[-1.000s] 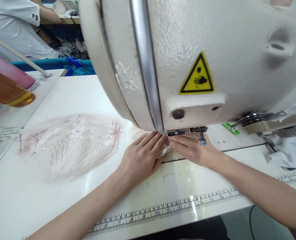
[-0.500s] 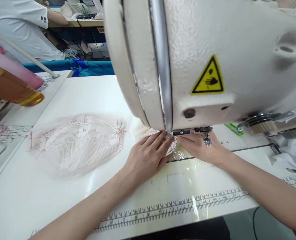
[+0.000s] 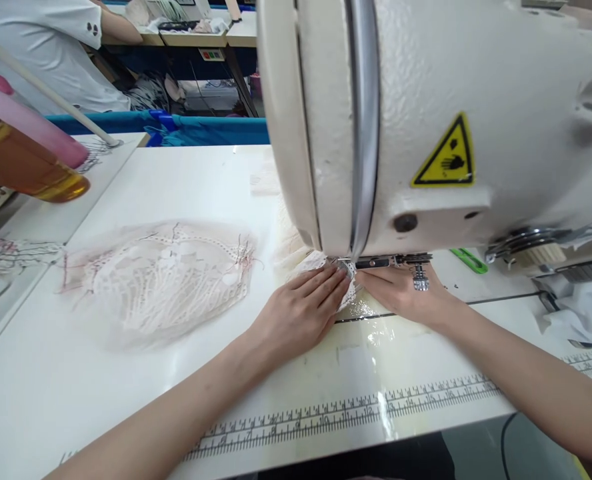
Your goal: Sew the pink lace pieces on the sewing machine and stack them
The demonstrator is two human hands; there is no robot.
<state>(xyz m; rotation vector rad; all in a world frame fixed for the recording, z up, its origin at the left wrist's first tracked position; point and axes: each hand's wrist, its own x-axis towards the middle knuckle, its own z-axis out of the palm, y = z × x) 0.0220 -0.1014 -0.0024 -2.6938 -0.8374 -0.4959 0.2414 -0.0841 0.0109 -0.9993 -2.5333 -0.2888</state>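
Note:
My left hand (image 3: 303,310) lies flat on a piece of white lace fabric (image 3: 349,300), its fingers stretched out close to the needle area of a sewing machine (image 3: 416,80). The pale sheer part of that fabric spreads behind these fingers, partly hidden by the machine head. On the other side of the needle area, my right hand (image 3: 406,293) rests low with fingers extended toward the lace; the metal fitting in front hides part of them. A second sheer lace piece (image 3: 171,287) with loose dark and red threads lies flat to the left.
A ruler strip (image 3: 326,420) runs along the table's front edge. Green thread snips (image 3: 471,260) lie behind my right hand. Two bottles, one amber (image 3: 31,167) and one pink (image 3: 36,127), stand at far left. Beyond the blue cloth (image 3: 211,131) is another person (image 3: 41,53).
The view has shifted, so the machine head appears farther right. More pale fabric shows behind my left hand, whose fingers now lie flatter. My right hand stays in nearly the same place.

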